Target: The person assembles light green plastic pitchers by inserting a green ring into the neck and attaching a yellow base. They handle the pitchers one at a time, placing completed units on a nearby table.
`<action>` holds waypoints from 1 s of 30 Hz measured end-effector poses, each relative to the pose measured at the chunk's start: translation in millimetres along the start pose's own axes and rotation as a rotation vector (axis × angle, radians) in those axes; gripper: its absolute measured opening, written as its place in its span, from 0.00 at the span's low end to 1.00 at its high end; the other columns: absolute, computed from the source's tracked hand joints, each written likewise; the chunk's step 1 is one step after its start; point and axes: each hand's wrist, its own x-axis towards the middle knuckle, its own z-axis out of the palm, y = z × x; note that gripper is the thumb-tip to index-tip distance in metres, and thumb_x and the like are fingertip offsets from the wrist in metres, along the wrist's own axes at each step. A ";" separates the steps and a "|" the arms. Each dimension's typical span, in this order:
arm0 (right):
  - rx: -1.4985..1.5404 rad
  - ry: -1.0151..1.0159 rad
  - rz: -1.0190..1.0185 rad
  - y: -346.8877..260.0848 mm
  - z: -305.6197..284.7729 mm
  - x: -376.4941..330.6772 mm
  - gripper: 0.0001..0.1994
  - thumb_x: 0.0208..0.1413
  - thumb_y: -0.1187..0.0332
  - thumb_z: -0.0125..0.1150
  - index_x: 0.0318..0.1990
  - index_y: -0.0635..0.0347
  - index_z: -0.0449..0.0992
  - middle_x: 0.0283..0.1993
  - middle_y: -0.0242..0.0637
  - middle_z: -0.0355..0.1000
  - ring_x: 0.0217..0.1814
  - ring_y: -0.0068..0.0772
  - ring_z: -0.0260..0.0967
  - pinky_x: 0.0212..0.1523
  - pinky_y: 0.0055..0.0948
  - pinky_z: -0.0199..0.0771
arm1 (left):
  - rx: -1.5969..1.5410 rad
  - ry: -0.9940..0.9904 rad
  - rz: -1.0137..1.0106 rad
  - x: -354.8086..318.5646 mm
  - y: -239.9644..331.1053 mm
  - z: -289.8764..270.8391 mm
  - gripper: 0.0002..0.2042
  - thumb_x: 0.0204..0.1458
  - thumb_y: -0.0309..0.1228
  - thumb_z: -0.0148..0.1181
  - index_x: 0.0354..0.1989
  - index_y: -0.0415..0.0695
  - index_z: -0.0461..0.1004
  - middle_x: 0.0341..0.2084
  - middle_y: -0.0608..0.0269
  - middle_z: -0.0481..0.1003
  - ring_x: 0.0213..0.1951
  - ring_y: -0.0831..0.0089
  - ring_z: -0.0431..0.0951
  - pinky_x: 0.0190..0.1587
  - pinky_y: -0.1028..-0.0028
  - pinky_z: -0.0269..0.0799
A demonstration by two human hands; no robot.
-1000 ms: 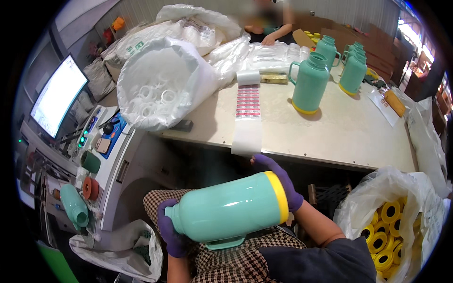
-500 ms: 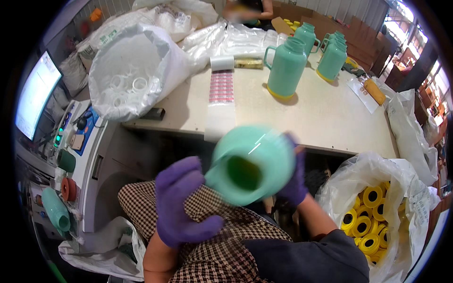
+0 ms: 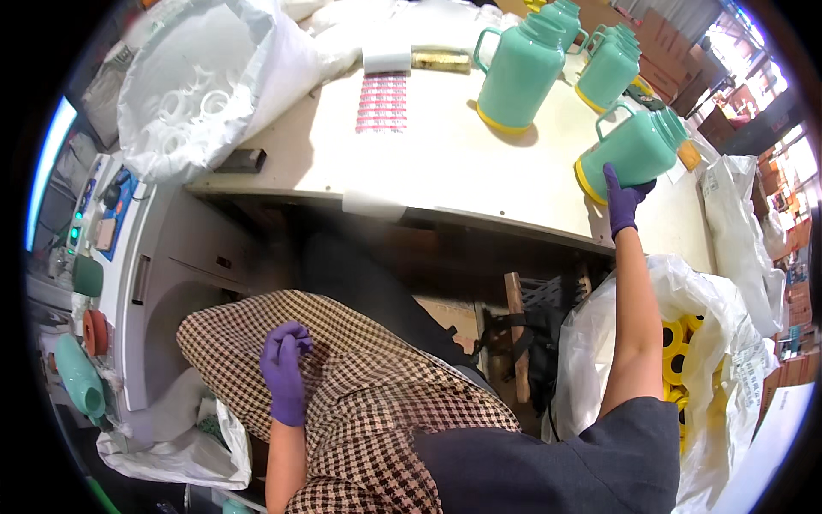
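Observation:
My right hand (image 3: 628, 201), in a purple glove, grips the lower side of a green flask (image 3: 638, 150) with a yellow base and a side handle. The flask leans to the right at the table's right part, its base edge on or just over the tabletop. My left hand (image 3: 287, 368), also gloved in purple, is over the checked cloth (image 3: 377, 368) on my lap, its fingers curled in with nothing visible in them. Upright green flasks stand farther back: one large flask (image 3: 521, 81) nearest, another flask (image 3: 606, 73) to its right.
A white sack (image 3: 282, 77) of clear plastic rings stands at the left of the table (image 3: 445, 163). Pink-printed labels (image 3: 382, 103) lie near the middle. At the right, a plastic bag (image 3: 599, 343) holds yellow ring-shaped parts (image 3: 675, 364). A drawer cabinet (image 3: 184, 248) stands left.
My right hand has carried the flask from above my lap to the table's right side. My left hand has drawn back, its fingers now curled. The view has tipped downward.

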 end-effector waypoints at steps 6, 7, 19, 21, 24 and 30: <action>-0.292 -0.050 -0.587 -69.8 -35.7 -122.3 0.38 0.55 0.61 0.70 0.67 0.75 0.59 0.67 0.60 0.60 0.70 0.57 0.58 0.68 0.49 0.59 | 0.231 -0.057 0.162 0.4 -9.8 2.6 0.10 0.66 0.24 0.47 0.46 0.36 0.76 0.39 0.61 0.76 0.38 0.76 0.75 0.42 0.76 0.72; -0.249 -0.292 -0.336 -48.8 -41.3 -159.5 0.29 0.55 0.65 0.69 0.62 0.68 0.67 0.58 0.52 0.70 0.62 0.53 0.67 0.63 0.46 0.65 | 0.310 -0.088 0.218 1.2 -12.7 0.7 0.10 0.66 0.24 0.48 0.45 0.36 0.76 0.38 0.61 0.76 0.38 0.76 0.75 0.42 0.76 0.71; -0.591 -1.062 -0.090 42.7 13.5 -260.3 0.23 0.44 0.51 0.65 0.45 0.56 0.77 0.41 0.54 0.79 0.46 0.57 0.77 0.49 0.49 0.75 | 0.649 -0.261 0.453 -3.8 -11.2 12.5 0.05 0.52 0.26 0.65 0.36 0.42 0.83 0.32 0.56 0.82 0.34 0.59 0.81 0.39 0.65 0.77; -0.543 -1.074 -0.153 26.1 12.1 -266.0 0.20 0.44 0.53 0.64 0.42 0.56 0.77 0.36 0.53 0.79 0.41 0.59 0.77 0.46 0.50 0.76 | 0.613 -0.253 0.460 -2.0 -8.0 15.3 0.05 0.52 0.26 0.65 0.37 0.42 0.83 0.32 0.56 0.82 0.34 0.59 0.81 0.39 0.65 0.77; -0.547 -1.133 -0.239 -3.9 23.1 -286.2 0.19 0.42 0.55 0.65 0.40 0.54 0.76 0.36 0.52 0.79 0.41 0.58 0.77 0.46 0.50 0.76 | 0.597 -0.298 0.471 -2.0 -9.5 13.3 0.06 0.52 0.25 0.64 0.38 0.41 0.83 0.34 0.55 0.82 0.37 0.59 0.81 0.42 0.65 0.77; -0.506 -1.119 -0.191 -37.1 72.8 -310.6 0.20 0.43 0.54 0.63 0.40 0.57 0.78 0.39 0.54 0.79 0.46 0.58 0.77 0.50 0.49 0.76 | 0.622 -0.320 0.526 -2.0 -7.7 7.3 0.06 0.52 0.26 0.65 0.38 0.41 0.83 0.34 0.55 0.82 0.36 0.59 0.82 0.41 0.66 0.78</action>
